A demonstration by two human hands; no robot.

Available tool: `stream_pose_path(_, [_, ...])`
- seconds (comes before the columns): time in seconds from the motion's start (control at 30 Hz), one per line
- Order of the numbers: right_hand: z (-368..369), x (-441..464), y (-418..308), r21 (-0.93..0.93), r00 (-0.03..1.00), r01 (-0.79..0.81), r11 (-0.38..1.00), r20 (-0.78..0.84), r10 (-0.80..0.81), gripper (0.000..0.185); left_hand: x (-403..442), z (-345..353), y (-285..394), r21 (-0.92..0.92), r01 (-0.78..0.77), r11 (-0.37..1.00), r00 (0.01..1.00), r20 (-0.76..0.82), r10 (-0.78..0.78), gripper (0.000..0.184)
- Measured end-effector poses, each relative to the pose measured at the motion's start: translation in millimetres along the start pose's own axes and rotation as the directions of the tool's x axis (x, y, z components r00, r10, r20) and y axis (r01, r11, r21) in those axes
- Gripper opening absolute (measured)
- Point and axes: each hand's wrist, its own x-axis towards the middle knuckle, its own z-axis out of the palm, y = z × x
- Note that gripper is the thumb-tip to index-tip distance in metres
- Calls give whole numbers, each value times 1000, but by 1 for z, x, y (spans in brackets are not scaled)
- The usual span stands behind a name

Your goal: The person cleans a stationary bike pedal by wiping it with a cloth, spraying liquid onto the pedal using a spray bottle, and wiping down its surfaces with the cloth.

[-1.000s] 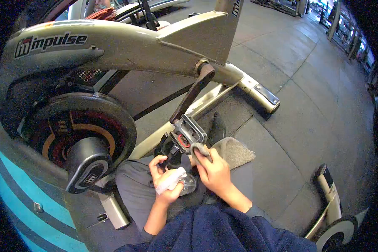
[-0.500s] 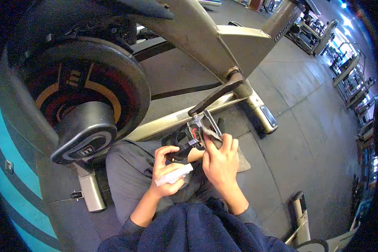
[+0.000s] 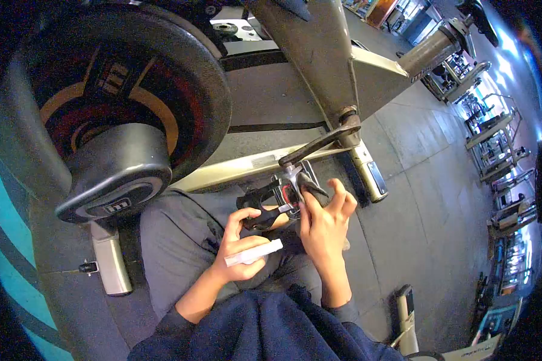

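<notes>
My left hand (image 3: 241, 249) is wrapped round a bottle with a white spray head (image 3: 254, 253), its forefinger raised beside the black pedal strap (image 3: 262, 210). A grey cloth (image 3: 314, 188) is pinched in my right hand (image 3: 326, 225) and pressed against the pedal (image 3: 296, 183), some of its fingers lifted. Red shows inside the pedal frame. The pedal hangs on a dark crank arm (image 3: 319, 143) of an exercise bike. The bottle's body is mostly hidden by my left hand.
The bike's large flywheel (image 3: 111, 90) and a rounded black cover (image 3: 117, 171) stand at the left. A pale frame bar (image 3: 241, 168) runs behind the pedal. Another machine's foot (image 3: 406, 319) is at the lower right, and gym machines line the far right.
The view has turned and shifted, so the bike frame sits differently. The cloth has moved along the pedal with my right hand, whose outer fingers have lifted. My left hand still holds the bottle.
</notes>
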Motion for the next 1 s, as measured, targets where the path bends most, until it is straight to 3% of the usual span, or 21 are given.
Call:
stream_pose_path(0.33, [9,16,0,33,995,74,997,57,-76,31,-1,-1,-3,80,-36,996,998,53,32,31])
stream_pose_path(0.5, [0,-15,-8,-106,1000,13,994,20,-11,34,-1,-1,-1,38,-18,999,1000,-6,18,31])
stream_pose_path(0.67, [-5,-11,-6,-82,1000,11,997,4,-11,33,3,-3,4,106,-112,988,993,57,106,31])
stream_pose_path(0.73, [-1,-5,-5,-8,999,38,999,23,-38,31,1,0,4,24,-21,999,1000,-18,22,31])
stream_pose_path(0.83, [10,10,-4,64,999,9,998,38,-12,29,5,-2,4,100,-87,991,996,43,83,31])
stream_pose_path(1.0, [11,18,-3,51,995,2,999,96,-7,28,3,-1,1,122,-52,991,998,34,48,32])
